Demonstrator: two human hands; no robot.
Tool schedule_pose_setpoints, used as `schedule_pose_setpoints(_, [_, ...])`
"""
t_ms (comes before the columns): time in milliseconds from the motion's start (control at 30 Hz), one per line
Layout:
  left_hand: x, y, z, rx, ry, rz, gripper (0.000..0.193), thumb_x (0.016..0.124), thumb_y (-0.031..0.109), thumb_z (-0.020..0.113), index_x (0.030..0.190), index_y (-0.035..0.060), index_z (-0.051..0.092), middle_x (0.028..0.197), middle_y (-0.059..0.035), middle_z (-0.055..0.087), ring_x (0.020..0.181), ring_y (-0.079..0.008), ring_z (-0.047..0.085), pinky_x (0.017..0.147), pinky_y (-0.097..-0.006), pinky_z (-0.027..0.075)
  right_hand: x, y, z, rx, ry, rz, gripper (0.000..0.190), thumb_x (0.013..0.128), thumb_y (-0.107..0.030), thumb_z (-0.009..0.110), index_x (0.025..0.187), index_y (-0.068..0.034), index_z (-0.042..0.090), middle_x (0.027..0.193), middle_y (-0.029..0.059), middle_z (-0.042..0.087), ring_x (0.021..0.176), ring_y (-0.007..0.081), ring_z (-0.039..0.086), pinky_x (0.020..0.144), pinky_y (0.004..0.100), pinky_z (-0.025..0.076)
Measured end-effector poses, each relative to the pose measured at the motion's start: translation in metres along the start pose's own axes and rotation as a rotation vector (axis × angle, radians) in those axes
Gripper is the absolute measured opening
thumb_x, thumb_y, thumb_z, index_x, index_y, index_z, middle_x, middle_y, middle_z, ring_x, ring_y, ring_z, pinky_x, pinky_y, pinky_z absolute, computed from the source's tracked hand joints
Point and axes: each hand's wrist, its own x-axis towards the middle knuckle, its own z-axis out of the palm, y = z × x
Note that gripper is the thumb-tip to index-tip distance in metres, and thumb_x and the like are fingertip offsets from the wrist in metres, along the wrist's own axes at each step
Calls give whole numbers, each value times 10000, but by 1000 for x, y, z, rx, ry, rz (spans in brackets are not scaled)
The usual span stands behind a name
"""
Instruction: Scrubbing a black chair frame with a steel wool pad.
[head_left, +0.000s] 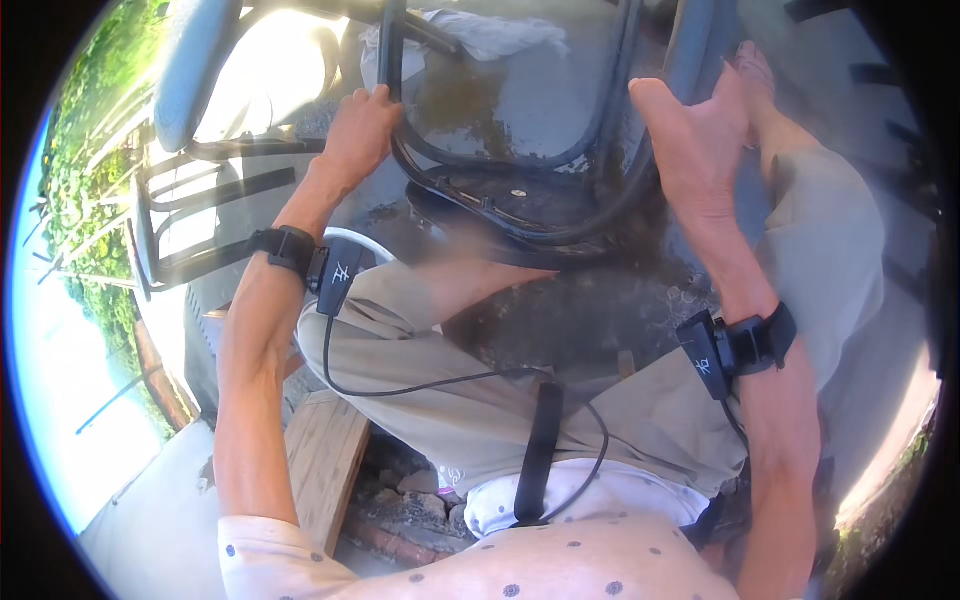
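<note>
My left hand (364, 124) is closed around an upright dark metal tube of a chair frame (390, 60). The frame curves in a rounded loop in front of me, with a round black base (517, 193) under it. My right hand (701, 142) lies at the other side of the frame, over a blue panel (697, 45). Its thumb stands well apart from the fingers; whether they grip the panel's edge I cannot tell. Each wrist wears a black strap with a small marked device, the left device (341, 276) and the right device (703, 354), joined to cables.
Another blue pad (195, 75) and bent metal tubes (225, 187) stand at the left. White crumpled cloth or plastic (495, 34) lies beyond the frame. A wooden plank (322, 450) is beside my left thigh, near stones (420, 484). My foot (754, 71) is at upper right.
</note>
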Motion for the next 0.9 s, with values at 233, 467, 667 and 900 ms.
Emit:
schedule_pose_setpoints(233, [-30, 33, 10, -562, -105, 14, 221, 779, -9, 540, 952, 23, 673, 936, -160, 530, 860, -355, 526, 777, -437, 429, -1, 8, -5, 102, 17, 115, 427, 640, -186, 664, 966, 46, 517, 742, 87, 581, 689, 180, 552, 696, 314, 475])
schedule_pose_setpoints(467, [28, -22, -5, 114, 84, 141, 275, 730, -27, 560, 967, 68, 662, 926, -136, 529, 868, -316, 553, 729, -422, 450, -12, -4, -4, 123, -6, 119, 496, 640, -161, 660, 1045, 46, 463, 776, 101, 577, 685, 187, 555, 693, 312, 482])
schedule_pose_setpoints(667, [19, -7, 10, 61, 160, 18, 272, 758, -1, 579, 1014, 59, 651, 916, -153, 525, 829, -348, 553, 709, -448, 454, -15, -1, -3, 165, 9, 124, 531, 641, -146, 655, 1084, 44, 432, 786, 104, 579, 682, 186, 569, 679, 312, 489])
schedule_pose_setpoints(900, [-5, 0, 14, -231, -56, 56, 265, 779, 10, 557, 1014, 58, 668, 930, -160, 523, 826, -363, 542, 724, -462, 446, -18, -5, -4, 197, -7, 198, 553, 635, -123, 649, 1098, 64, 411, 778, 105, 575, 661, 176, 567, 660, 300, 490])
